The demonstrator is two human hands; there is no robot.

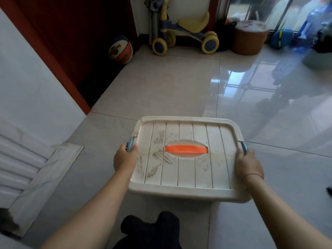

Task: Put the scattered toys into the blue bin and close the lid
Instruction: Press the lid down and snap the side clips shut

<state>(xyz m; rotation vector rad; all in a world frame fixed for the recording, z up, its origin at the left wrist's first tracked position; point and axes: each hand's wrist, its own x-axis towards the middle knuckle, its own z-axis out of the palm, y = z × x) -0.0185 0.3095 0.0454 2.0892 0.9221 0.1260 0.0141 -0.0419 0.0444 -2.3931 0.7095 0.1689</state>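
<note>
Cream plastic lid [186,169], ribbed and scuffed, is sitting flat over the bin on the tiled floor [161,87], out in the open floor and well apart from the floor's far edge. The bin body is lying hidden beneath the lid. An orange handle [186,149] is lying in the oval recess at the lid's centre.

Lettering is showing on the basketball [120,49] in the floor's far left corner, but it is too blurred to read.

The left hand [124,159] is gripping the left blue latch [130,144] at the lid's left edge, with the thumb lying on the lid and the fingers curling round the latch. The right hand [248,165] is gripping the right blue latch [244,147] at the lid's right edge, fingers curling over it.

A yellow and blue ride-on toy [186,33] is standing along the floor's far edge.
</note>
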